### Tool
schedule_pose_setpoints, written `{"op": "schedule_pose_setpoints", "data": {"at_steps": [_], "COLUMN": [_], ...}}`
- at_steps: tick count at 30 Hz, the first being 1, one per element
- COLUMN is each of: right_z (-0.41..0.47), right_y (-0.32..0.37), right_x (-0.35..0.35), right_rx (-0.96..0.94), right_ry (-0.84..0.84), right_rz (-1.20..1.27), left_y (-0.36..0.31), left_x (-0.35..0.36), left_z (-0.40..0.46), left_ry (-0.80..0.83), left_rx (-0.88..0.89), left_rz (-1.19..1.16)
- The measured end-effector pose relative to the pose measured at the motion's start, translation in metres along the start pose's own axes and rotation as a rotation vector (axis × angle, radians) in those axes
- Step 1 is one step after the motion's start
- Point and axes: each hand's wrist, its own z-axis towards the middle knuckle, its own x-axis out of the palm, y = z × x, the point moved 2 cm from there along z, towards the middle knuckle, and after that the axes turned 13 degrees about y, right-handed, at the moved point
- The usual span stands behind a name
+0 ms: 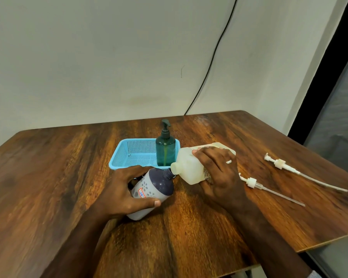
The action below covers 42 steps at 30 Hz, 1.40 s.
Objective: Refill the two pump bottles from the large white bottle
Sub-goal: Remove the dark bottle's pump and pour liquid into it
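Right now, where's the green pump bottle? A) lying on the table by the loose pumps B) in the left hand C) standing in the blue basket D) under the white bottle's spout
C: the green pump bottle stands upright in the blue basket, pump on, while the left hand holds the grey bottle and the right hand tips the large white bottle at its neck.

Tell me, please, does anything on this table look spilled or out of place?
No spill shows. Two loose pump heads lie on the bare table, tubes touching the wood, beside the tipped white bottle.
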Motion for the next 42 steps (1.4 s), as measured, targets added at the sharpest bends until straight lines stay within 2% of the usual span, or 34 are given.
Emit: {"op": "schedule_pose_setpoints", "data": {"at_steps": [21,42], "right_z": [-0.001,-0.001], "right_y": [0.006,0.006], "right_x": [0.002,0.000], "right_rx": [-0.022,-0.052], "right_ry": [-0.035,-0.079], "right_rz": [-0.031,-0.094], "left_y": [-0.002,-0.008], "left_x": [-0.009,-0.008], "left_z": [-0.004,-0.001], "left_ry": [0.089,0.100], "left_rx": [-0.031,0.004], "left_rz": [-0.038,-0.049]}}
